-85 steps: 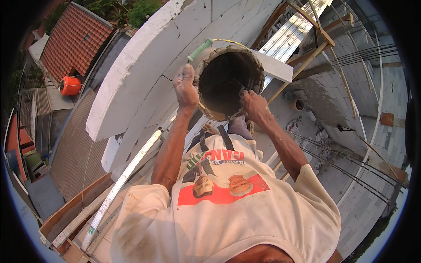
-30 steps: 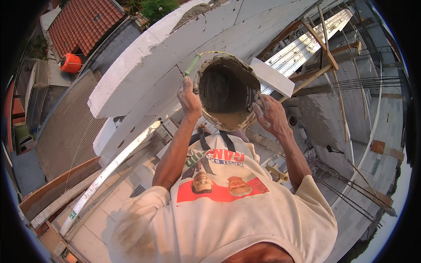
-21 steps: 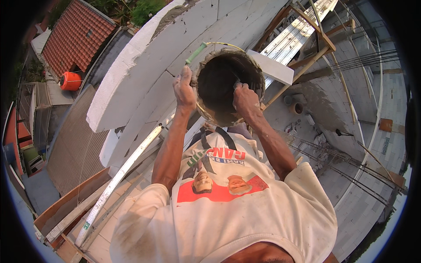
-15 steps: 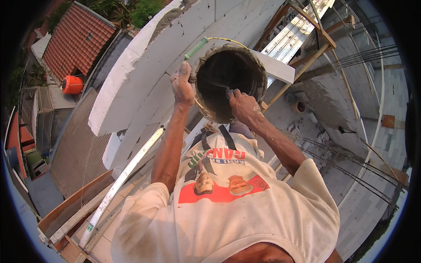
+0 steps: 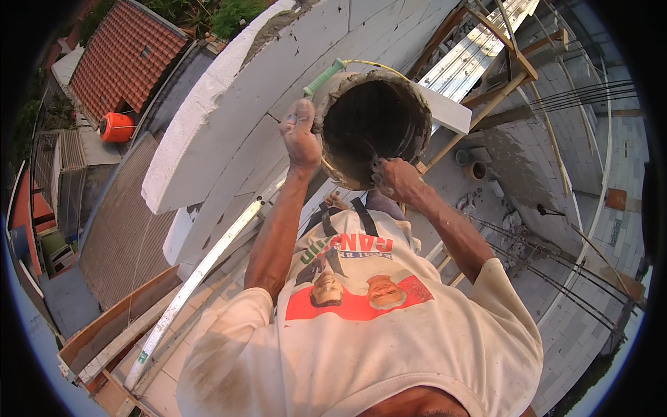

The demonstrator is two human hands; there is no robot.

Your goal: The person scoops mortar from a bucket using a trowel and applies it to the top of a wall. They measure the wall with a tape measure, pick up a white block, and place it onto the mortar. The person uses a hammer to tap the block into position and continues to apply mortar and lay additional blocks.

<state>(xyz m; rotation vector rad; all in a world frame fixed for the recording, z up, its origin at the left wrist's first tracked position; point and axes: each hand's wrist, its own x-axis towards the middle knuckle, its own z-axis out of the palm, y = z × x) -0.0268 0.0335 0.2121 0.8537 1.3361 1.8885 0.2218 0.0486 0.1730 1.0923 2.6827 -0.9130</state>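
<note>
A mortar-crusted bucket (image 5: 324, 128) tilts its round mouth up toward me, in front of the pale block wall. My left hand (image 5: 301, 135) is closed on the left edge of its rim, just below the green handle grip (image 5: 324, 78) of its wire bail. At the near right of the mouth, my right hand (image 5: 399, 179) is closed round what looks like a trowel (image 5: 375, 154). Only a thin shank shows faintly; the blade is lost in the dark inside. How much mortar the bucket holds cannot be made out.
A pale block (image 5: 448, 111) juts out behind the bucket. Left stands a rough-edged block wall (image 5: 201, 139); a metal straightedge (image 5: 187, 299) leans below it. Bamboo and timber scaffolding (image 5: 479, 118) crosses at right, above a deep drop to a rubble-strewn floor (image 5: 511, 229).
The bucket and both hands have shifted slightly right. My right hand has moved down and right, toward the near rim, drawing the tool with it.
</note>
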